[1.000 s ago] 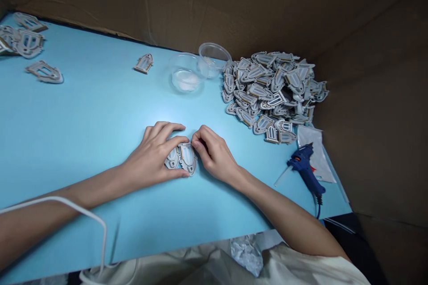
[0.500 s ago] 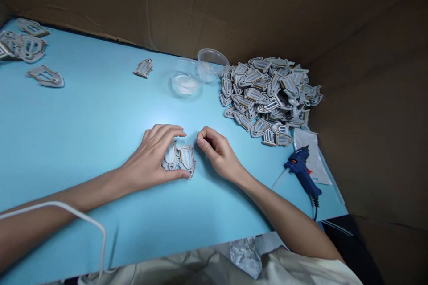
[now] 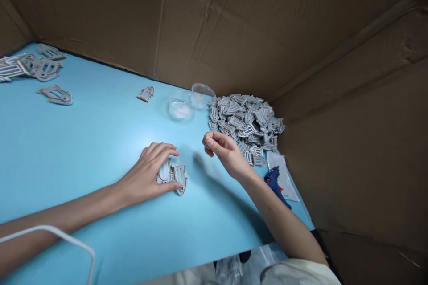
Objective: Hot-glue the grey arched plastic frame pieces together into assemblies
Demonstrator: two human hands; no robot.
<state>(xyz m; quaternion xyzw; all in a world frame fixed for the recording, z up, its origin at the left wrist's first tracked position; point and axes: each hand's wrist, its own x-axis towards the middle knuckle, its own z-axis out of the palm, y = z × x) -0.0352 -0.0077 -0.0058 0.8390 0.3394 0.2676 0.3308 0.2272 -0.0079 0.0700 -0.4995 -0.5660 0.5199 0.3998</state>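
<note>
1. A brown cardboard box wall [image 3: 214,22] rose behind and to the right of the heap of arched pieces, enclosing the work area.
2. A blue tabletop [image 3: 83,133] spread to the left of and in front of the heap.
3. The heap of arched pieces [image 3: 245,120], grey with tan edges, was the landmark, piled at the tabletop's far right.
4. The person's right hand [image 3: 227,151] hung above the tabletop, just left of the heap, its fingers curled closed with the tips pinched against the thumb. Nothing showed between them, and it cast a shadow on the blue surface.
5. The left hand [image 3: 143,176] lay further left of the heap and nearer the person, its fingers arched and gripping from above, with the thumb along the lower edge.
6. Under that grip, a pair of arched pieces [image 3: 171,177] lay flat on the tabletop, side by side and touching.
7. A blue glue gun [image 3: 274,185] lay on a white sheet [image 3: 281,170] just in front of the heap.
8. Two transparent plastic tubs [image 3: 190,102] stood just left of the heap, one holding something white.
9. A lone arched piece [image 3: 146,94] lay further left, and a loose cluster of arched pieces [image 3: 40,64] lay far left.
</note>
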